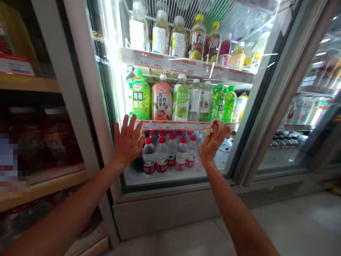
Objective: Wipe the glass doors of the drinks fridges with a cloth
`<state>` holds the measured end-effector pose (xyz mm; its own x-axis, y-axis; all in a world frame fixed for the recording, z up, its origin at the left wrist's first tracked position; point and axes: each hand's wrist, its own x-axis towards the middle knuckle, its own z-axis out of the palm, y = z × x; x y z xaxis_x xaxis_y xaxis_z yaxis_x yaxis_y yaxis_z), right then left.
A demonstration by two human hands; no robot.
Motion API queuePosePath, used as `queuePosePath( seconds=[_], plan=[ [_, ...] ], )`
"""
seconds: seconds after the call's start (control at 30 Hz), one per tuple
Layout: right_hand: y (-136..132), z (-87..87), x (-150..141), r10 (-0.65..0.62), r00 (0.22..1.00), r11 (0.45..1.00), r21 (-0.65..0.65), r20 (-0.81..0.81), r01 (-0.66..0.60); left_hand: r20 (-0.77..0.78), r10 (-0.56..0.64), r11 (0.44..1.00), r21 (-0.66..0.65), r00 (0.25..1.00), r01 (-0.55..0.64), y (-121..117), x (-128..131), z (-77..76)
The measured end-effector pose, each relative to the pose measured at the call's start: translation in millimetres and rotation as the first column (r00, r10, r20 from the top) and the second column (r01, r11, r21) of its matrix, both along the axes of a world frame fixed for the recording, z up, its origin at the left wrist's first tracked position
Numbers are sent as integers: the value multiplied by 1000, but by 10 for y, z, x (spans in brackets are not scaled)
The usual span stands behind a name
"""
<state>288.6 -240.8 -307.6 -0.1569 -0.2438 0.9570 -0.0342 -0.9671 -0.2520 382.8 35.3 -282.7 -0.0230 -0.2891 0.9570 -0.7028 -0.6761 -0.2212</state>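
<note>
In front of a glass-doored drinks fridge, both my arms reach forward. My left hand is raised with its fingers spread and holds nothing; whether it touches the glass I cannot tell. My right hand grips a crumpled beige cloth against or close to the glass, over the right part of the middle shelf's edge. Behind the glass, between my hands, stand several clear bottles with red caps. Above them are a green tea bottle and an orange-pink tea bottle.
On the upper shelf are several more drink bottles. A metal door frame runs along the right, with another fridge section beyond it. Wooden shelving with goods stands at left. Below lies the tiled floor.
</note>
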Motion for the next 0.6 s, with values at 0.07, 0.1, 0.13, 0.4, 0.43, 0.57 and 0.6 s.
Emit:
queuePosePath(
  seconds=[0.07, 0.1, 0.13, 0.4, 0.43, 0.57, 0.6],
  plan=[
    [325, -93, 71, 13, 972, 970, -231, -236, -70, -19, -26, 1000, 0, 999, 26, 15, 4, -13],
    [457, -143, 85, -17, 935, 919, -374, -355, -126, -21, -36, 999, 4, 999, 36, 30, 5, -21],
    [530, -181, 76, -56, 897, 862, -475, -438, -179, -21, -43, 999, 7, 999, 43, 48, 4, -34],
    [248, -14, -62, -22, 1000, 988, -153, 8, 23, -25, -2, 1000, 14, 1000, 2, 72, -83, -264],
    [375, -61, -31, 0, 997, 975, -221, -74, -16, -30, 10, 1000, 0, 999, -10, 53, -102, -283],
    [529, -284, -41, -38, 903, 833, -513, -427, -208, -66, 70, 997, -8, 995, -71, 18, -167, -327],
    [376, -295, -83, -50, 911, 848, -499, -410, -178, -63, 77, 997, 3, 995, -77, 20, -176, -338]
  ],
)
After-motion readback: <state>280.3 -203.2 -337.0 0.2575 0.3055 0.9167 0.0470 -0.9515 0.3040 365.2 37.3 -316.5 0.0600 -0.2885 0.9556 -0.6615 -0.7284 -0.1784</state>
